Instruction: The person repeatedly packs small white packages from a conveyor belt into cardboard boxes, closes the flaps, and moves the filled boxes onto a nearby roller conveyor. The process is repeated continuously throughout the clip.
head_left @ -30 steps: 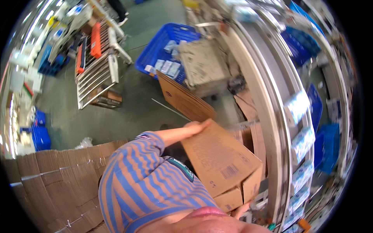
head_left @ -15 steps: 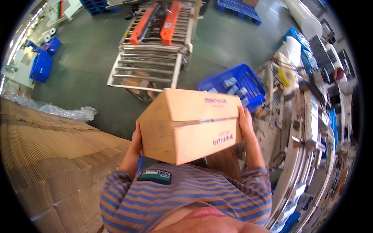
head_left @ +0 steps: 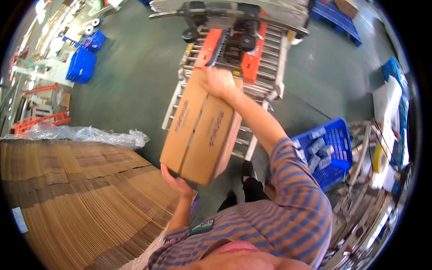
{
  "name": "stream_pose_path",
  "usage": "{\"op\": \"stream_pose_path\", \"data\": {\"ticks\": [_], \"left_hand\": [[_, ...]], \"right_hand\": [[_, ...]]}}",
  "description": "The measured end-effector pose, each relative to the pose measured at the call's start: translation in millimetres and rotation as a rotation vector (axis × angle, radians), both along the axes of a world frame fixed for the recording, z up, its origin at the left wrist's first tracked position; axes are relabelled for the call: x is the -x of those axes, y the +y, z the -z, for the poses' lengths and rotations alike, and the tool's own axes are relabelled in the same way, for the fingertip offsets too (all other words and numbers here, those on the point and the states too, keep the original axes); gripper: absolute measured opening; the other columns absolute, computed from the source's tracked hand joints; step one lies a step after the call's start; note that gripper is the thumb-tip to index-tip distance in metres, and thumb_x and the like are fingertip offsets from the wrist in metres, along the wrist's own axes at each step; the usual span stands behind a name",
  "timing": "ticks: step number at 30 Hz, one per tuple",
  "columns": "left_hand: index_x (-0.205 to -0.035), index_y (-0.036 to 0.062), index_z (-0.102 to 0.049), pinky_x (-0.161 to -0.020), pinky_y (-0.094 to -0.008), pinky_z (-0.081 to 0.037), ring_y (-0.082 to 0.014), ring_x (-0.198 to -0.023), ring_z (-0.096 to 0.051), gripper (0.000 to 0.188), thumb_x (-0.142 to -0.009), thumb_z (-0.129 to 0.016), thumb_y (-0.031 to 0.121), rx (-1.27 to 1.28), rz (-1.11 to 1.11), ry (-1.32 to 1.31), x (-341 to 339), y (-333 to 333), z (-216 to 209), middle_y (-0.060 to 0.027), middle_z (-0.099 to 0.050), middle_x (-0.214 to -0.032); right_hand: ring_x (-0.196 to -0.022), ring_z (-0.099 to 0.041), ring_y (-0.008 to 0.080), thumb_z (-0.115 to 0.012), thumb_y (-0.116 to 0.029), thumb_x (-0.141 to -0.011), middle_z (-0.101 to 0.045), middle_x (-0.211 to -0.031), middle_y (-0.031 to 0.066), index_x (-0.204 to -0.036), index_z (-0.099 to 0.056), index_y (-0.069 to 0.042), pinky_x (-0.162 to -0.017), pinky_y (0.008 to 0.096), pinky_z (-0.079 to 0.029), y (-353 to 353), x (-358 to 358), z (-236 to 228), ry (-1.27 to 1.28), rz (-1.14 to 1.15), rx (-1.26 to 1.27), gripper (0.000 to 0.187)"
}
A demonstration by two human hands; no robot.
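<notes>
A brown cardboard box [head_left: 191,130] with dark print is held between my two hands, its two top flaps folded together along a seam. At the near end, my left hand [head_left: 177,181] presses against the lower corner with its fingers partly behind the edge. My right hand [head_left: 219,82] grips the far end, its fingers bent over the edge. Beneath the box's far part lies a roller conveyor [head_left: 270,49], and the box's far end reaches an orange guide rail [head_left: 210,45]. Whether the box touches the rollers I cannot tell.
Flat cardboard stacks [head_left: 90,202] rise at the left, with crumpled plastic film [head_left: 90,135] behind them. A blue crate [head_left: 344,157] holding small packs stands at the right. A machine head with black wheels [head_left: 246,41] hangs over the rails. Blue bins [head_left: 82,65] sit far left.
The box has moved away from my chest toward the conveyor and turned lengthwise along it. My right arm has swung forward and across; my view has turned too.
</notes>
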State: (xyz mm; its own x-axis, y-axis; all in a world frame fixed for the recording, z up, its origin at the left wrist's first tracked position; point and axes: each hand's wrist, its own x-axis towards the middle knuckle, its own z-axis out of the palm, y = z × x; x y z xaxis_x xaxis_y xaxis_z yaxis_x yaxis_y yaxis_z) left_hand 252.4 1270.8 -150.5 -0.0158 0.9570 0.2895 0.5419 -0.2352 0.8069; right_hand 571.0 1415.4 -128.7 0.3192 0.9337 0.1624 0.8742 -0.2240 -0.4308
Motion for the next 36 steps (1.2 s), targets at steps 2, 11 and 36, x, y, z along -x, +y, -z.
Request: {"op": "stream_pose_path", "data": {"ticks": [2,11,36], "left_hand": [[-0.128,0.0076,-0.047,-0.103,-0.0451,-0.025,-0.0313,-0.124,-0.041,0.065,-0.084,-0.045,0.056,-0.340,0.545,0.610,44,-5,-2,-0.0148,-0.046,-0.131],[-0.111,0.0017,-0.061,-0.097,-0.0495,-0.034,-0.0353,-0.114,-0.051,0.062,-0.078,-0.049,0.053,-0.373,0.683,0.597,-42,46,-22,-0.0202,-0.056,-0.119],[-0.113,0.0013,-0.058,-0.095,-0.0412,-0.040,-0.0323,-0.109,-0.053,0.041,-0.077,-0.052,0.019,-0.686,0.900,0.482,-319,347,31,-0.0175,-0.058,-0.116]], "right_hand": [[-0.088,-0.060,0.0319,-0.056,-0.041,-0.080,-0.060,-0.094,0.0171,-0.101,-0.052,0.001,-0.072,0.0416,-0.049,-4,36,3,0.016,-0.130,0.060,0.047],[-0.086,-0.060,0.0302,-0.059,-0.041,-0.079,-0.060,-0.089,0.0174,-0.092,-0.056,0.002,-0.072,0.0392,-0.049,54,-7,-3,0.003,-0.246,0.031,0.044],[-0.082,-0.064,0.0293,-0.059,-0.037,-0.083,-0.066,-0.087,0.0140,-0.102,-0.062,-0.005,-0.073,0.0378,-0.050,-232,75,72,0.838,0.750,0.136,0.037]]}}
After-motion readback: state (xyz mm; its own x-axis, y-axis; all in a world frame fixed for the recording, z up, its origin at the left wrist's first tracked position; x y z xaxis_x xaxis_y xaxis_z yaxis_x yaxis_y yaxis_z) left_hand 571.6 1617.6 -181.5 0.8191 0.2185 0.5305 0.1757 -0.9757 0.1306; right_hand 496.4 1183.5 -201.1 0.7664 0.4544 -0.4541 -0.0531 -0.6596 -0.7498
